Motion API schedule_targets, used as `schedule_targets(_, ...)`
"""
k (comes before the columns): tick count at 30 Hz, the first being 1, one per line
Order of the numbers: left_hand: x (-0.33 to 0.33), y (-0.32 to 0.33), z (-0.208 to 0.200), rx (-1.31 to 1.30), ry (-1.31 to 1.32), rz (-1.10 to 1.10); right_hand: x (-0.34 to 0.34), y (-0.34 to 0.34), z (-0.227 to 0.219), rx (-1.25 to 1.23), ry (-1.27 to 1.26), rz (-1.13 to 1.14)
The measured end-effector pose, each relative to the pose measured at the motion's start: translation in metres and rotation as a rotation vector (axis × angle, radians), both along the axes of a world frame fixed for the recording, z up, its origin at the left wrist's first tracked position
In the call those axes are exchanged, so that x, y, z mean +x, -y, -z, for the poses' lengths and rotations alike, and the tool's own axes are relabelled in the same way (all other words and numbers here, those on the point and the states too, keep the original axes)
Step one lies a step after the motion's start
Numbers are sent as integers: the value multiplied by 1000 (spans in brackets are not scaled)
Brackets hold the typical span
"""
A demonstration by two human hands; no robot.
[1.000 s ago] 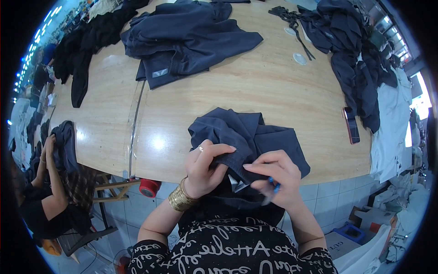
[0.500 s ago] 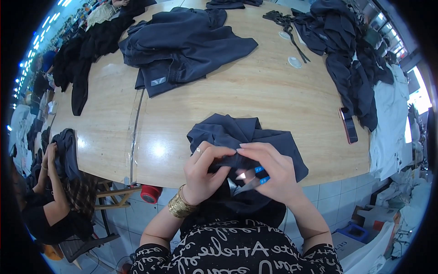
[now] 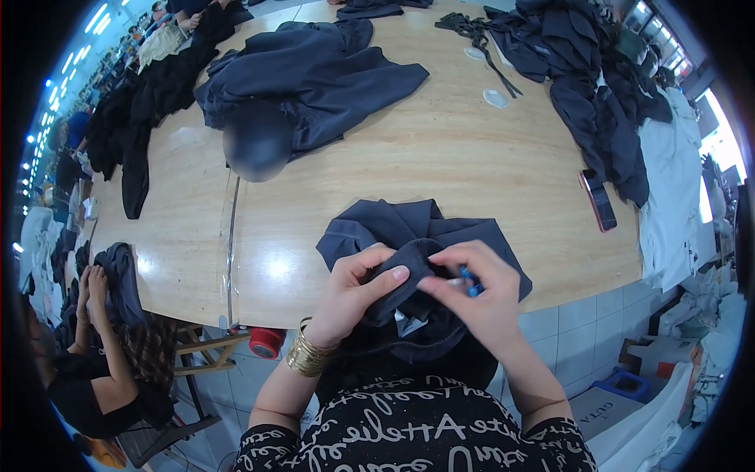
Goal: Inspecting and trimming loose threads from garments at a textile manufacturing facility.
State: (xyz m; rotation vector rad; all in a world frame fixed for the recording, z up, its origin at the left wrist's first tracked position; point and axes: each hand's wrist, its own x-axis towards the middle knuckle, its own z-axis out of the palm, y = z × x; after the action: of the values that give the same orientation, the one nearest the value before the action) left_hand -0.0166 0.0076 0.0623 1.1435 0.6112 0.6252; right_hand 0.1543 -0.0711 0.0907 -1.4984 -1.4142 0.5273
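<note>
Navy garment (image 3: 381, 222) is draped over the table's (image 3: 354, 169) near edge, its band gripped in the nearly closed left hand (image 3: 363, 285) and pinched by the right hand (image 3: 489, 295), where a blue-handled tool (image 3: 470, 281), apparently snips, is tucked; cloth could be nicked if it slipped.

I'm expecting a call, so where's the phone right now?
In the head view, the phone lies on the wooden table near its right edge, just left of the dark garments, beyond your right hand.
</note>
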Motion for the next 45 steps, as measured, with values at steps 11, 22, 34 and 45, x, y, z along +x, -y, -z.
schedule_targets(11, 9, 1, -7, 878, -92, 13, -6, 7, 12, 132, -51, -17)
schedule_targets(22, 31, 8, 24, 790, -135, -27, -17, 1, 9, 246, -130, -67)
schedule_targets(34, 28, 4, 30, 691, -88, -101, -22, -5, 7, 229, -301, -36)
schedule_targets(45, 35, -7, 35, 738, -194, -130, -6, -13, 9, 8, -375, 57)
